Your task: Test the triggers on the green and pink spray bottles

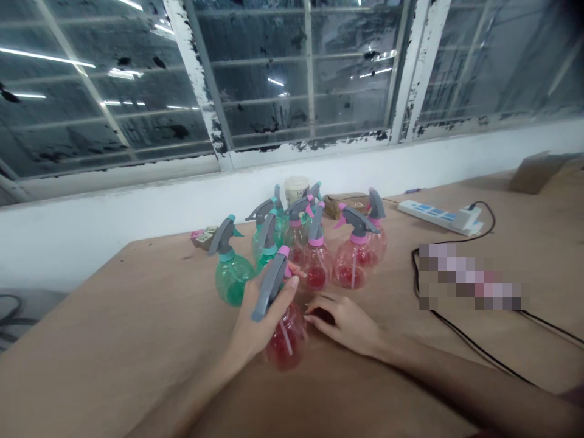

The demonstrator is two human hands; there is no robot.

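In the head view, my left hand (pixel 252 321) is wrapped round the neck of a clear pink spray bottle (pixel 286 351) with a grey and pink trigger head. This bottle stands nearest me. My right hand (pixel 349 319) rests beside it on the right, fingers curved and thumb apart, holding nothing; whether its fingertips touch the bottle I cannot tell. Just beyond my hands stand several more bottles: a green spray bottle (pixel 232 281) at the left, and pink spray bottles (pixel 350 267) towards the right. My left hand partly hides another green bottle (pixel 269 246).
The wooden table (pixel 137 316) meets a white wall below the windows. A paper cup (pixel 296 187) stands behind the bottles. On the right lie a white power strip (pixel 435 216), a black cable (pixel 474 350) and a blurred-out object (pixel 469 277). A cardboard box (pixel 536 173) is farther back.
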